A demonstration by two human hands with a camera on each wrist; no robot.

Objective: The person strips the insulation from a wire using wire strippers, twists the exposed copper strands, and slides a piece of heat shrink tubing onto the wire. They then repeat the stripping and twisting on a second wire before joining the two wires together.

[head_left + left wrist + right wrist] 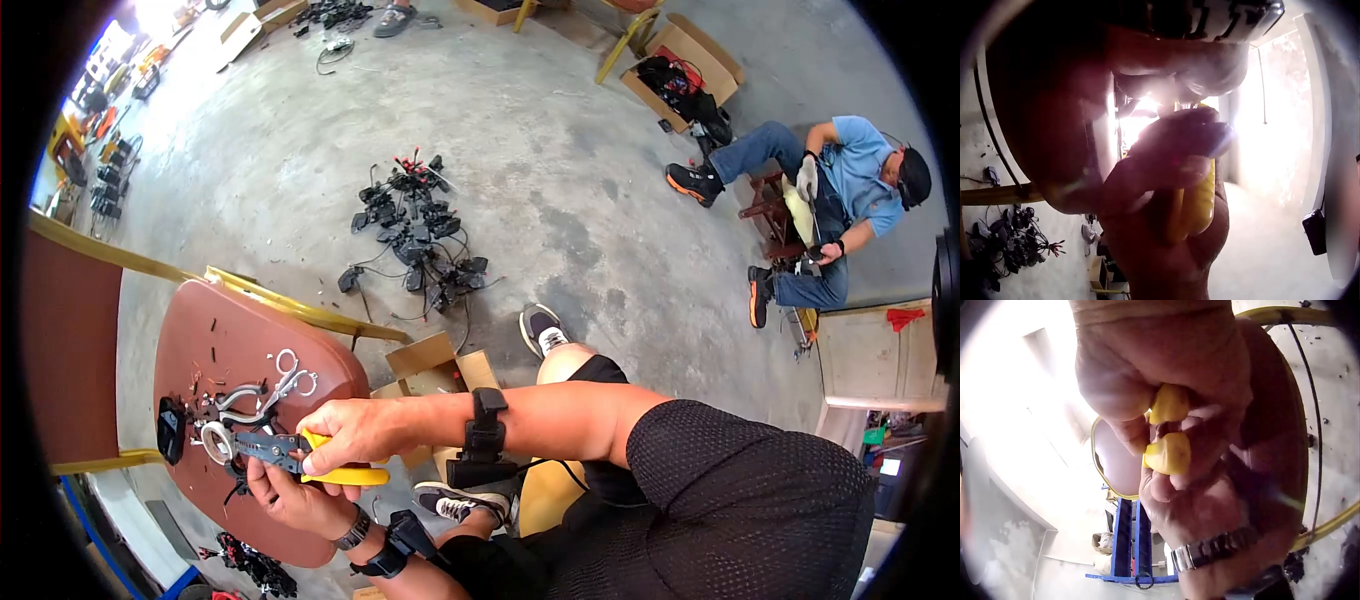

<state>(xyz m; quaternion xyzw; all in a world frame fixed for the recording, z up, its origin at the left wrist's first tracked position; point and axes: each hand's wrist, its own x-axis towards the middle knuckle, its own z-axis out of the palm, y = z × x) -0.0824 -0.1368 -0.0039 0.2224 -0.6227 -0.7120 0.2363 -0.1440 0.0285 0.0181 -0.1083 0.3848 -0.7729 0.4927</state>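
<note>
In the head view my right hand (355, 440) grips the yellow handles (350, 477) of a wire stripper with a grey-blue head (270, 447). The handles (1169, 453) also show between the fingers in the right wrist view. My left hand (305, 505) is just below the tool's head, its fingers bent around a dark cable (236, 488); the exact grip is partly hidden by the tool. Beside the tool on the brown chair seat (300, 335) lie a white ring-shaped roll (213, 442), silver scissors (290, 378) and a grey-handled tool (238, 402).
A black item (171, 430) and small scraps lie on the seat. An open cardboard box (425, 356) stands beside it. Black parts with cables (420, 235) are heaped on the floor. Another person (850, 200) sits working at the right, near a second box (715, 60).
</note>
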